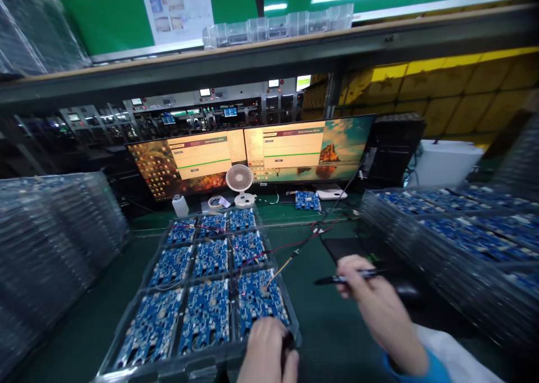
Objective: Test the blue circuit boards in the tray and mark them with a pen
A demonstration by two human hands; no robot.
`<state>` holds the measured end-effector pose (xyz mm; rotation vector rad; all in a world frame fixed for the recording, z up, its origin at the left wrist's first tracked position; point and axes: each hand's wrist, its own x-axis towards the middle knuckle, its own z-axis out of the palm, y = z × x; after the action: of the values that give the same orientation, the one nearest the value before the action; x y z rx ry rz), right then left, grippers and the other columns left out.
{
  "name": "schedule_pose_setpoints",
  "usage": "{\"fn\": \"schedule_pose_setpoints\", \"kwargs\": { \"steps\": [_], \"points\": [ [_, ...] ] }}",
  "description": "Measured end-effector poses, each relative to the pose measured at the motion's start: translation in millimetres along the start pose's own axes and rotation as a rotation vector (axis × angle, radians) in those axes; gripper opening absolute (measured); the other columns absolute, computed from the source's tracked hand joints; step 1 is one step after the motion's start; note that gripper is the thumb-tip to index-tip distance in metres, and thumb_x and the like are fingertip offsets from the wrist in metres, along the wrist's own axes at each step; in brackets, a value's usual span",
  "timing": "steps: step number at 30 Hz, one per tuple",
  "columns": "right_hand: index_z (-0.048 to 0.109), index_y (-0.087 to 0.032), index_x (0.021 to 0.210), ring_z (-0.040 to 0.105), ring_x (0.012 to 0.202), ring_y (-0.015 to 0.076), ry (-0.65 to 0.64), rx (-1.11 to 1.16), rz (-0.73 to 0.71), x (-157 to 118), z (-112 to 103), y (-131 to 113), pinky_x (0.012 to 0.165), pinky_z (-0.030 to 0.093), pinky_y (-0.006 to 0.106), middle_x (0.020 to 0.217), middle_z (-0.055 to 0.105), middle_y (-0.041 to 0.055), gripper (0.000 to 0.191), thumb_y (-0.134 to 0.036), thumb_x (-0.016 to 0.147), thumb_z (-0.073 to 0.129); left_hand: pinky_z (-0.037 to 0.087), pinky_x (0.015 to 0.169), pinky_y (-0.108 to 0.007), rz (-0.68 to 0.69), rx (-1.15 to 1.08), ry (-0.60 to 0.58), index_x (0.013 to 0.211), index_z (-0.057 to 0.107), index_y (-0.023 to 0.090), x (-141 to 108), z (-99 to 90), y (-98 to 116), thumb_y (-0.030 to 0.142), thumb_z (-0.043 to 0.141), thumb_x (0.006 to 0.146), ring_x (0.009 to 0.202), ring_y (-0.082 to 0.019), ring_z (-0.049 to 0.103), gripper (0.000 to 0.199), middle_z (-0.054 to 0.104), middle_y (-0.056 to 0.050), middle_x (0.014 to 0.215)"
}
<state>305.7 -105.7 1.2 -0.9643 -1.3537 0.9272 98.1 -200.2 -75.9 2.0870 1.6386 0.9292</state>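
Note:
My right hand (374,299) is closed around a black marker pen (330,280), held level over the green mat with one end pointing left. My left hand (268,346) curls over the front right corner of a clear plastic tray (295,321). Something dark shows between its thumb and fingers, too hidden to name. Right beyond the left hand lies a blue circuit board (256,299) in the tray's front right compartment. A yellowish cable (281,272) and a red wire run to that board. Other blue boards (208,313) fill the neighbouring compartments.
Stacked trays stand at the left (50,259) and, with blue boards, at the right (455,231). Behind are two monitors (290,147), a small white fan (239,178), a white bottle (180,205) and a tape roll (215,202). A dark computer mouse (406,293) sits beside my right wrist.

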Motion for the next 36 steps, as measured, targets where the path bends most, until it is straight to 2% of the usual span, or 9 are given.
{"fn": "schedule_pose_setpoints", "kwargs": {
  "steps": [1,3,6,11,18,26,36],
  "points": [
    [0.054,-0.021,0.071,0.052,0.057,0.0107,-0.099,-0.034,0.033,-3,7,12,0.052,0.045,0.026,0.075,0.053,0.0006,0.031,-0.05,0.083,0.056,0.048,0.096,-0.052,0.03,0.094,0.062,0.095,0.056,0.02,3,1.9,-5,0.017,0.05,0.078,0.105,-0.027,0.059,0.018,0.065,-0.01,0.106],
    [0.055,-0.02,0.073,0.057,0.06,0.0131,-0.169,-0.048,0.082,-10,23,36,0.058,0.049,0.029,0.075,0.056,0.0006,0.033,-0.052,0.077,0.063,0.043,0.102,-0.057,0.087,0.246,0.115,0.097,0.054,0.02,6,5.3,-14,0.014,0.05,0.077,0.116,-0.028,0.055,0.021,0.063,-0.01,0.115],
    [0.054,-0.02,0.079,0.062,0.066,0.0165,-0.189,-0.04,0.134,-16,43,61,0.064,0.052,0.031,0.072,0.058,-0.0001,0.035,-0.054,0.077,0.063,0.048,0.099,-0.057,0.104,0.375,0.082,0.097,0.054,0.02,6,9.3,-23,0.014,0.05,0.078,0.119,-0.028,0.055,0.02,0.065,-0.008,0.116],
    [0.053,-0.021,0.083,0.065,0.067,0.0174,-0.209,-0.009,0.17,-15,66,82,0.065,0.054,0.033,0.074,0.062,0.0002,0.037,-0.056,0.077,0.061,0.053,0.095,-0.052,0.097,0.434,0.113,0.101,0.056,0.017,4,16.1,-26,0.017,0.05,0.08,0.109,-0.027,0.062,0.022,0.067,-0.011,0.113],
    [0.052,-0.022,0.077,0.062,0.059,0.0168,-0.224,-0.043,0.169,-14,85,95,0.056,0.05,0.03,0.065,0.064,0.0001,0.037,-0.058,0.078,0.06,0.051,0.097,-0.052,0.065,0.407,0.159,0.096,0.057,0.018,2,21.5,-24,0.016,0.051,0.079,0.108,-0.027,0.061,0.019,0.067,-0.009,0.112],
    [0.055,-0.021,0.075,0.058,0.062,0.0158,-0.241,-0.13,0.116,-17,89,102,0.06,0.046,0.029,0.067,0.061,-0.0003,0.031,-0.051,0.08,0.059,0.051,0.096,-0.053,0.068,0.388,0.183,0.096,0.057,0.019,1,22.7,-24,0.016,0.051,0.079,0.108,-0.027,0.061,0.018,0.067,-0.009,0.111],
    [0.056,-0.021,0.075,0.058,0.062,0.016,-0.248,-0.171,0.092,-18,91,102,0.061,0.045,0.029,0.068,0.06,-0.0002,0.029,-0.049,0.082,0.057,0.049,0.1,-0.052,0.048,0.381,0.157,0.096,0.057,0.018,0,23.5,-23,0.016,0.051,0.079,0.111,-0.027,0.06,0.018,0.066,-0.009,0.114]
  ]
}}
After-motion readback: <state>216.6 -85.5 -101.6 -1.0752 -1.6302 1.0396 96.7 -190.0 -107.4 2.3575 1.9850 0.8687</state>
